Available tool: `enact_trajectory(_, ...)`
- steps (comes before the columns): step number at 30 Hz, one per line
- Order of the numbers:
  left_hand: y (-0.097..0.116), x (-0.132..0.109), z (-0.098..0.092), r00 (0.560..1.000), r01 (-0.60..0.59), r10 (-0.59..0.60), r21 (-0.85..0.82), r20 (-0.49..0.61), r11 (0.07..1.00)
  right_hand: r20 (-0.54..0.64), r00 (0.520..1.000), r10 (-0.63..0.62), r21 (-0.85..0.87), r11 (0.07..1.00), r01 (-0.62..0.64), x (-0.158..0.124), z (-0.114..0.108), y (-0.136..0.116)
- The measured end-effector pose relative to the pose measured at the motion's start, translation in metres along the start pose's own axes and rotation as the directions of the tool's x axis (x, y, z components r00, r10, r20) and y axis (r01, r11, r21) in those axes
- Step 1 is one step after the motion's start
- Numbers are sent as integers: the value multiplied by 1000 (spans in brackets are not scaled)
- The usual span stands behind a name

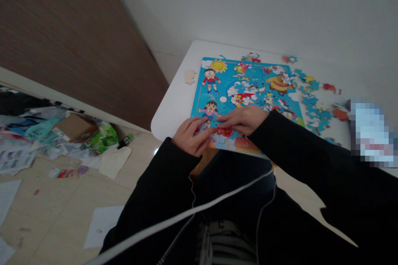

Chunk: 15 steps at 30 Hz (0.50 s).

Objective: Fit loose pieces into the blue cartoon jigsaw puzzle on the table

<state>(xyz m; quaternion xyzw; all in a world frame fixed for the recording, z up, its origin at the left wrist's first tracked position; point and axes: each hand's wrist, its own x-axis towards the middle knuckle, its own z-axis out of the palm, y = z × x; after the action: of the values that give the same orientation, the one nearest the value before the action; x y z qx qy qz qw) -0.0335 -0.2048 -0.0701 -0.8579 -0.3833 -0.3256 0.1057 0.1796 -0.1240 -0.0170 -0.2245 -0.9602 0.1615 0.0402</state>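
Observation:
A blue cartoon jigsaw puzzle lies flat in its board on the white table, partly filled in. My left hand rests at its lower left, fingers stretched out over the board and the index fingertip beside a red patch. My right hand comes in from the right, with its fingers pressed together at a red puzzle piece on the lower part of the board. The fingertips of both hands almost meet there. Loose pieces lie on the middle and right of the picture.
Several loose puzzle pieces are scattered right of the board, and more pieces lie behind it. A pale face-down piece sits to the left on the table. A blurred phone-like object is at far right. A white cable crosses my lap.

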Motion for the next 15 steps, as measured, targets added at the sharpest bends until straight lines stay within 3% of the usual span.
enact_trajectory(8, 2, 1, -1, 1000, 18, -18, -7, 7, 1000, -98, 979, 179, -27, 983, -182, -5, 3, -13)
enact_trajectory(15, 2, 2, 0, 1000, 5, -5, 16, -7, 1000, -113, 976, 184, 38, 983, -181, -3, 11, -10)
